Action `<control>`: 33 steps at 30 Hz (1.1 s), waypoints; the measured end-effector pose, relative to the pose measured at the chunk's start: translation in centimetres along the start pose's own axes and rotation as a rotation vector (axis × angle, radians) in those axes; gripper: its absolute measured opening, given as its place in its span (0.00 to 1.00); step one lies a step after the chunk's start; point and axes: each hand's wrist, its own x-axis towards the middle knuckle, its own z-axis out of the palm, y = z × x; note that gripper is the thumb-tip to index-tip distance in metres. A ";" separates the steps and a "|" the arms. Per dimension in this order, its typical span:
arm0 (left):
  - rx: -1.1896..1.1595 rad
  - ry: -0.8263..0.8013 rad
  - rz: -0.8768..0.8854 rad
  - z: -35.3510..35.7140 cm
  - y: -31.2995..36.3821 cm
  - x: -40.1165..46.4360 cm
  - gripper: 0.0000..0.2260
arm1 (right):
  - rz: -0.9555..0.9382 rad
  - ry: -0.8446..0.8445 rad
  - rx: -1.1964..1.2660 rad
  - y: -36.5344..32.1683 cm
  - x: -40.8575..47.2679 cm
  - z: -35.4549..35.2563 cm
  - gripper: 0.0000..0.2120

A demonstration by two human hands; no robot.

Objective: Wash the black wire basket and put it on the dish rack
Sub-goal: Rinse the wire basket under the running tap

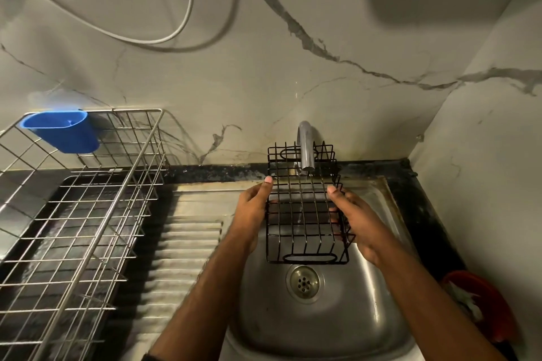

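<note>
Black wire basket (305,208) held above the steel sink (366,316), directly under the tap spout (305,146). A thin stream of water falls from the spout through the basket's mesh. Basket lies lengthwise away from the person, far end rising behind the spout, near end with its oval loop just above the drain (305,281).

Left hand (252,208) grips the basket's left side: thumb lies along the top edge wire, fingers curl under and show through the mesh. Right hand (359,220) grips the right side the same way, thumb on the upper edge, fingers wrapped beneath. Both grips closed around the wire, one on each long side.

Dish rack (88,214) of bright wire stands on the dark bench (205,171) to the left, well apart from the basket, with the ribbed drainboard (190,243) between rack and sink bowl. A blue plastic cup (63,132) hangs on the rack's far rim. Red bowl (481,305) holding something pale sits at the right edge, beside the sink. Marbled wall behind; a white cable (187,17) loops across it.
</note>
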 end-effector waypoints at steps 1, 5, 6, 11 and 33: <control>-0.003 0.012 0.006 0.1 0.3 -0.2 0.37 | 0.022 -0.015 0.000 -0.2 0.0 -0.1 0.23; -0.016 0.035 -0.013 0.1 0.0 -0.1 0.33 | 0.093 -0.068 0.004 -0.9 0.3 -0.6 0.25; -0.012 0.036 -0.014 0.1 -0.1 0.1 0.30 | 0.097 -0.084 0.004 -1.1 0.3 -0.6 0.27; -0.019 0.057 -0.054 0.1 0.1 0.1 0.30 | 0.105 -0.100 0.007 -1.4 0.5 -0.4 0.28; -0.031 0.029 -0.090 -0.2 0.3 -0.4 0.25 | -0.010 -0.017 -0.003 -0.3 -0.3 0.1 0.22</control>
